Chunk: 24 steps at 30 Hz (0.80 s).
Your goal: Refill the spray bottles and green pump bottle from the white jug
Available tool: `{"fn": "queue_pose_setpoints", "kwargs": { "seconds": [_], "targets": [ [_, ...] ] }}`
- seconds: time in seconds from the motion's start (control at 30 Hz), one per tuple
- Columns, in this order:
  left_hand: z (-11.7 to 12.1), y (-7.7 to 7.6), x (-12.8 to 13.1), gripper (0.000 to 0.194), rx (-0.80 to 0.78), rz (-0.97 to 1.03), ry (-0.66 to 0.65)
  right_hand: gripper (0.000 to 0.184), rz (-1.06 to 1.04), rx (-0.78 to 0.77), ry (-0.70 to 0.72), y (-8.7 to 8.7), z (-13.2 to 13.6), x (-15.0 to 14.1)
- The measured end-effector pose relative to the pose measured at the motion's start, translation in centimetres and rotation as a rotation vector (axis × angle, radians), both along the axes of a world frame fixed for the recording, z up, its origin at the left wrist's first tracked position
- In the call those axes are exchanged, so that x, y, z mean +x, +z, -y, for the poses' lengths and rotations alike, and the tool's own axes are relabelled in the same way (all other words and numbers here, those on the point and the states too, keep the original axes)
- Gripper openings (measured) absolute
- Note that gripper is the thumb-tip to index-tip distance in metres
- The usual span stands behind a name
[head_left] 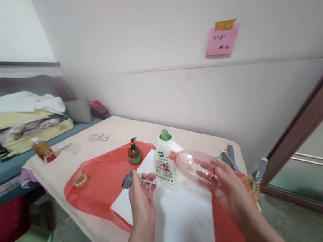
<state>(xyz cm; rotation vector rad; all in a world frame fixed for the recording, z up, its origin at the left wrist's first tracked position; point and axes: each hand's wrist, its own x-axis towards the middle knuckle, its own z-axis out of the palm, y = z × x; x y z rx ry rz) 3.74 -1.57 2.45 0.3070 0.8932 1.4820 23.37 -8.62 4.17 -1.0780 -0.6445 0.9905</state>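
Observation:
My right hand [221, 179] is wrapped around a see-through pink bottle [192, 165], which is tilted with its open neck to the upper left. In my left hand [141, 195] is a grey spray head [127, 180], its thin pale tube pointing right across my fingers. Just behind the bottle a white detergent jug [161, 162] with a green spout stands upright. Beyond my left hand is a brown pump bottle [134, 154] with a black pump. A white cloth [182, 221] lies beneath my hands on a red plastic sheet [104, 170].
A round tan lid-like object [79, 179] sits on the red sheet. At the table's left stands an amber bottle [43, 150], with small clear packets [99, 137] nearby. Grey-handled items [230, 156] lie at the right edge. A pink note [222, 39] hangs on the wall behind.

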Motion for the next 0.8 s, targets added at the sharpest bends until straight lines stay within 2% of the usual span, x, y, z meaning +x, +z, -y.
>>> {"fn": "queue_pose_setpoints", "kwargs": {
  "seconds": [0.13,0.27,0.5,0.57,0.7,0.8],
  "targets": [
    [-0.5,-0.3,-0.9,0.034,-0.021,-0.004,0.113,0.053,-0.115,-0.032,-0.001,-4.4,2.5,-0.7],
    [-0.8,-0.6,-1.1,0.035,-0.023,-0.011,0.148,0.053,-0.148,-0.042,0.069,-6.9,3.0,-0.4],
    [-0.8,0.1,-0.8,0.035,-0.030,0.017,0.236,0.053,-0.147,-0.055,0.039,-7.2,3.3,0.7],
    [-0.6,0.1,-0.6,0.036,-0.034,0.013,0.226,0.053,-0.139,-0.062,0.057,-7.2,3.4,0.6],
    [0.9,-0.7,1.1,0.036,-0.014,-0.011,0.118,0.056,-0.147,-0.057,0.097,-7.6,3.6,-0.9],
    [2.5,-1.3,3.0,0.036,0.008,-0.010,-0.034,0.059,-0.162,-0.010,0.098,-7.7,3.8,-2.6]
  ]
}}
